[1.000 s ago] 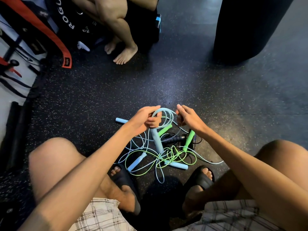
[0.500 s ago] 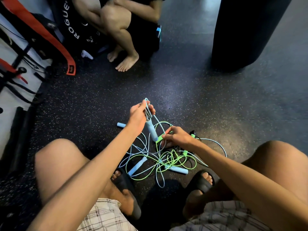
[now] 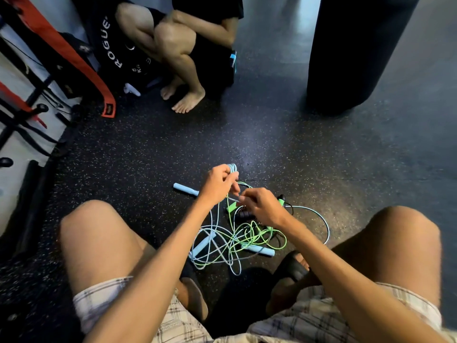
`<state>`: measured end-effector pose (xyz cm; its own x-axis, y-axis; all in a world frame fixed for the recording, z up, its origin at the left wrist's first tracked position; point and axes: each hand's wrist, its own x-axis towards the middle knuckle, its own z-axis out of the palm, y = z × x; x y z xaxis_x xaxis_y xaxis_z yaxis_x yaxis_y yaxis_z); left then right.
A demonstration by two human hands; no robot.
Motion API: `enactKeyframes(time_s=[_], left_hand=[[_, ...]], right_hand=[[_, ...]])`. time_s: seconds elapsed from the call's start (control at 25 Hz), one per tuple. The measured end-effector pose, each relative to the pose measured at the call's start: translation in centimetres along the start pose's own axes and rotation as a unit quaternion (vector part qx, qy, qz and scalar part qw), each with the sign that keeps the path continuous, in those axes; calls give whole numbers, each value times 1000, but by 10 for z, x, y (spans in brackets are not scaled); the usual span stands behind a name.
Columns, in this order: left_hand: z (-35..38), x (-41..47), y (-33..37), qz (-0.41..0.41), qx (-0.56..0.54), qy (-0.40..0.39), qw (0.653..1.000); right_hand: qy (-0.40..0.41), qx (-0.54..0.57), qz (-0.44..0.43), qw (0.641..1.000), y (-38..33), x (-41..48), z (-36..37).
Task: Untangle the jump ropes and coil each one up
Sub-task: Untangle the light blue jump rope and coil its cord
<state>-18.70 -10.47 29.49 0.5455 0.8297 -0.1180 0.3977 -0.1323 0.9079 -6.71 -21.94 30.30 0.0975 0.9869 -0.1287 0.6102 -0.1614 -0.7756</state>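
A tangle of jump ropes (image 3: 237, 241) lies on the dark floor between my knees: light blue cords, green cords and a black one. Light blue handles lie at the left (image 3: 185, 189), lower left (image 3: 202, 245) and lower right (image 3: 259, 250). My left hand (image 3: 217, 185) is raised above the pile and grips several small loops of light blue cord (image 3: 232, 167) that stick out past its fingers. My right hand (image 3: 262, 206) is just right of it and pinches the same blue cord where it leaves the loops. Green handles (image 3: 232, 206) and a black handle (image 3: 244, 215) peek out under my right hand.
Another person's bare legs and feet (image 3: 188, 100) crouch at the far side. A big black punching bag (image 3: 356, 50) stands at the back right. Red and black gym gear (image 3: 61, 60) lines the left edge. My sandalled feet (image 3: 291, 266) flank the pile.
My right hand rose from the pile to meet my left and now pinches the blue cord. The left hand's big loop has become a small bundle of loops.
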Motion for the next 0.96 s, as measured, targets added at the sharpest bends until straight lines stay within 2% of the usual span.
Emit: enactKeyframes(time_s=[0.12, 0.2, 0.4, 0.52, 0.64, 0.76, 0.84, 0.96], left_hand=[[-1, -14, -3, -32, 98, -80, 991], [-3, -24, 2, -55, 98, -129, 985], [-4, -49, 32, -108, -49, -185, 975], [-8, -55, 42, -106, -124, -212, 964], [-17, -56, 50, -78, -246, -205, 944], [-23, -47, 61, -58, -324, -178, 927], [-25, -43, 68, -53, -394, -174, 901], [-25, -46, 70, -34, -547, -172, 818]], right_hand=[[16, 12, -7, 1000, -15, -6, -12], [29, 61, 15, 998, -22, -8, -17], [81, 153, 34, 984, -37, -8, -28], [122, 180, 40, 975, -41, -4, -37], [163, 235, 66, 956, -35, -1, -53], [157, 277, 79, 945, -27, 2, -70], [140, 310, 86, 937, -24, 1, -72], [103, 343, 94, 929, -21, -7, -63]])
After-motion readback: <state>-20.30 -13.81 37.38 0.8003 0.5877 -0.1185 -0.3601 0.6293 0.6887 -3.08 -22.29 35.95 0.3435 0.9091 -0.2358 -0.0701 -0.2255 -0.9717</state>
